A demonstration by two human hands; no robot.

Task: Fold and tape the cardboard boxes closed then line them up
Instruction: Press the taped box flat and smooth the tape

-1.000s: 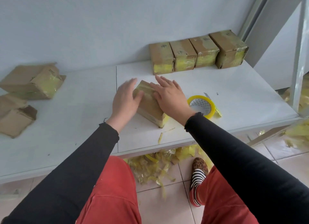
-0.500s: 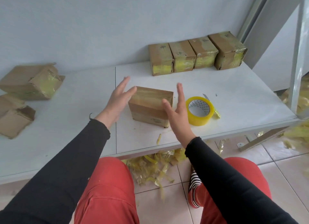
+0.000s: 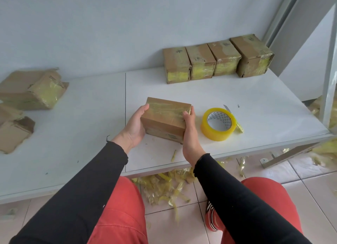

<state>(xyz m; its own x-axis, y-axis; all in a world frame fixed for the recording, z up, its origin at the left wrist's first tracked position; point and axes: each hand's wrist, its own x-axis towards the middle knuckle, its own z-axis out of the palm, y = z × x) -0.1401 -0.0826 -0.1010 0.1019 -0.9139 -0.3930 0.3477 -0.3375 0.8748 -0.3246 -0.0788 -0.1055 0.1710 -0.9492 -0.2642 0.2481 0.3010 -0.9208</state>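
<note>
A closed, taped cardboard box (image 3: pixel 165 118) sits in the middle of the white table (image 3: pixel 87 127). My left hand (image 3: pixel 135 126) grips its left end, thumb on the top edge. My right hand (image 3: pixel 190 132) grips its right end, thumb over the taped top. A roll of yellow tape (image 3: pixel 218 123) lies flat just right of my right hand. Several taped boxes (image 3: pixel 217 59) stand side by side in a row against the back wall.
Flattened and half-folded cardboard boxes (image 3: pixel 31 89) lie at the table's left end, with more flat pieces (image 3: pixel 13 132) nearer the edge. Scraps of yellow tape (image 3: pixel 164 187) litter the tiled floor under the table's front edge. A metal frame post (image 3: pixel 328 79) stands at the right.
My hands pressed on the tilted box, drew apart as it lay flat, and now both have closed on its two ends.
</note>
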